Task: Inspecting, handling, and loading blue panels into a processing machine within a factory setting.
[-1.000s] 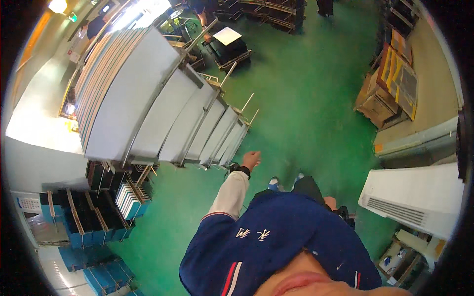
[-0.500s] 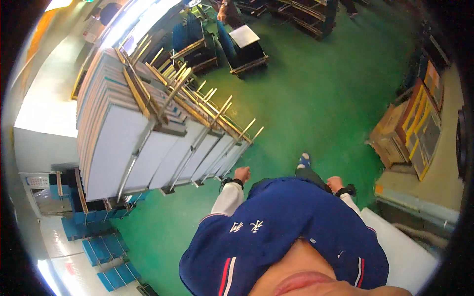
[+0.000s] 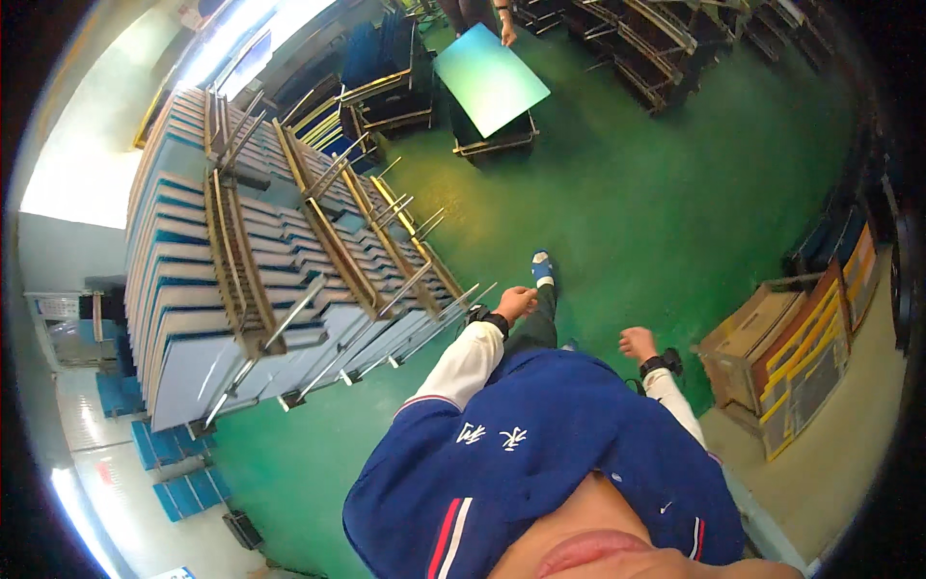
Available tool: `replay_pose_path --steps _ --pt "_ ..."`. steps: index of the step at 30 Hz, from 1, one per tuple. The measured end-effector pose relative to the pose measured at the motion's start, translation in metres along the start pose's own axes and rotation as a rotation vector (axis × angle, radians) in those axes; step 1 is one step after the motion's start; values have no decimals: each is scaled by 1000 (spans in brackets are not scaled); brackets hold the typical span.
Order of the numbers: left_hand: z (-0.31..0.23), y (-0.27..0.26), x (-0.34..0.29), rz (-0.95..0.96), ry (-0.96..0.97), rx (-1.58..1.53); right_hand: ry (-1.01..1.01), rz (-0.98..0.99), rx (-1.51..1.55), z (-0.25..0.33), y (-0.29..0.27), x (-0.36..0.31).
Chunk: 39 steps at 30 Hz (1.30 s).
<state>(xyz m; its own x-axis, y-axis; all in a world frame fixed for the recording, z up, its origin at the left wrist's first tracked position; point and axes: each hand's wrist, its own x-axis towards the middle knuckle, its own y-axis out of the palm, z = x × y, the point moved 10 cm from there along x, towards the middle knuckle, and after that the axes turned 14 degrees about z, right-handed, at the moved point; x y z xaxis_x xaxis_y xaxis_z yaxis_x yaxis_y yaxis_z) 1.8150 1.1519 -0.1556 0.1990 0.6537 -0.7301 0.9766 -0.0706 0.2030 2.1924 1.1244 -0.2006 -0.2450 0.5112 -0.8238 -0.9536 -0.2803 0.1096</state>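
My left hand [image 3: 518, 304] is held in front of my body with the fingers curled in, and nothing shows in it. A dark band circles that wrist. The right hand [image 3: 637, 343] hangs at my other side, also loosely closed with nothing visible in it, a black band at its wrist. Nearest to my left hand is a tall metal rack [image 3: 342, 256], loaded with several upright white-faced panels [image 3: 231, 362]. Neither hand touches the rack. One blue-and-white shoe [image 3: 542, 270] is stepping forward on the green floor [image 3: 656, 193].
Ahead, another person's hand [image 3: 507, 35] is at a shiny pale panel [image 3: 492, 82] tilted over a dark cart [image 3: 497, 145]. Dark racks [image 3: 641, 48] stand beyond. Cardboard boxes [image 3: 743, 333] and yellow-striped frames [image 3: 810, 376] lean along the right. Blue racks [image 3: 193, 492] line the left.
I have moved forward along the loaded rack, which now sits further left and nearer. My left hand has swung forward. The panel ahead now tilts up, showing its broad face.
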Motion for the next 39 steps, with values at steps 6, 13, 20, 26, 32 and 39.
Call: replay_pose_path --steps 6,13,20,26,32,39 --pt "-29 -65 147 1 -13 -71 -317 74 -731 77 17 43" --pt "-217 -121 196 -117 222 179 -341 175 -1776 184 -10 94" --pt "-232 -173 177 -184 53 -302 76 75 -199 359 -10 195" --pt "-176 -206 134 -424 15 -600 -114 134 -241 547 30 320" --pt "-141 -182 109 -622 43 -901 -563 -18 -584 755 32 415" --pt "-220 -132 144 -636 -70 -964 -608 -29 -722 880 71 493"
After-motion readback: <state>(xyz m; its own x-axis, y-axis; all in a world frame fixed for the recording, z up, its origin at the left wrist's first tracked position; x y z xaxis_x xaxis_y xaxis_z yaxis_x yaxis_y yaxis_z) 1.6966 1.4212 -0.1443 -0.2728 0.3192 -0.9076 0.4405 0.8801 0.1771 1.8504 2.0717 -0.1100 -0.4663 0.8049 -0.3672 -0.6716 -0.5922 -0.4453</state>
